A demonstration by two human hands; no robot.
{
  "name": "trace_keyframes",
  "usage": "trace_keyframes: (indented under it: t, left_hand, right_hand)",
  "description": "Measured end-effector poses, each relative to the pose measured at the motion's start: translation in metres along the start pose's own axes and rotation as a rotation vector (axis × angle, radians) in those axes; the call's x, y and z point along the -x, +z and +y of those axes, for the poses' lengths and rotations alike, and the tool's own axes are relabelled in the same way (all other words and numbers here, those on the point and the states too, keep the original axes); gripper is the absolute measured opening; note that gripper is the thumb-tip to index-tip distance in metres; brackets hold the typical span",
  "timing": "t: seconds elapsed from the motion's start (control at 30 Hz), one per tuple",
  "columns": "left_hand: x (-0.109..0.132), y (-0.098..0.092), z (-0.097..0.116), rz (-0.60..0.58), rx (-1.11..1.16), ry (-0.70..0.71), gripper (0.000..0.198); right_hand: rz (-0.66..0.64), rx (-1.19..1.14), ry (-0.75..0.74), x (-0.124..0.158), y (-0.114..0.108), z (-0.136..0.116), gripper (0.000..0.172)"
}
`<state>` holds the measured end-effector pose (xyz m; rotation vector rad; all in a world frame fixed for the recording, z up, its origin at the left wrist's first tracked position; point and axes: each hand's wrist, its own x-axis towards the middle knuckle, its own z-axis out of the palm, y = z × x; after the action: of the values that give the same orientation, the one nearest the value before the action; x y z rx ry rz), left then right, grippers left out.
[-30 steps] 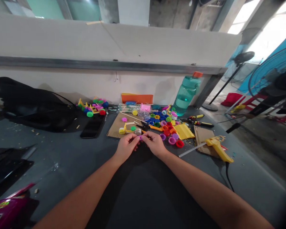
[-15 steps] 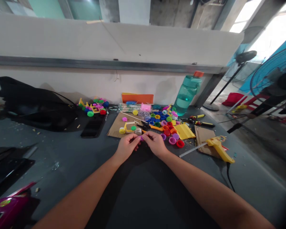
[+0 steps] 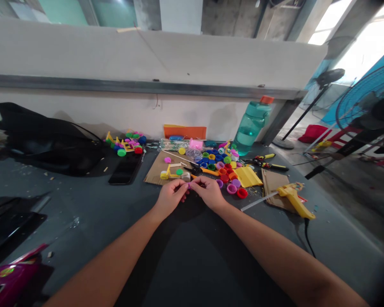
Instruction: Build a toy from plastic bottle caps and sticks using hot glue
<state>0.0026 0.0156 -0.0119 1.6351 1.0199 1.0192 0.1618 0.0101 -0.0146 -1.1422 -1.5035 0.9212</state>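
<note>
My left hand (image 3: 172, 195) and my right hand (image 3: 208, 194) meet above the dark table, fingertips pinched together on a small purple piece (image 3: 189, 185). Most of that piece is hidden by the fingers, so its exact kind is unclear. Just beyond the hands, a yellow frame with round caps (image 3: 170, 173) lies on a cardboard sheet (image 3: 152, 171), near a pink lump (image 3: 167, 160). Orange-handled pliers (image 3: 209, 171) lie close behind my right hand. Loose plastic bottle caps (image 3: 231, 188) in several colours spread to its right.
A yellow glue gun (image 3: 292, 198) rests on cardboard at right, its cord trailing forward. A teal water bottle (image 3: 250, 128) stands at the back. To the left are a phone (image 3: 124, 169), a black bag (image 3: 41, 140) and cap-wheeled models (image 3: 128, 144).
Both hands stay in nearly the same place, with only slight finger movement around the purple piece. Nothing else on the table has visibly moved.
</note>
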Motion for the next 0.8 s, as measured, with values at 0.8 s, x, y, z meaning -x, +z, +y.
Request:
trace_keyframes:
  t: [0.8]
  left_hand:
    - [-0.0017,-0.0003,0.0003,0.040,0.017,-0.012,0.026]
  right_hand:
    - [-0.016,0.045,0.034,-0.0005,0.0006,0.0025,0.020]
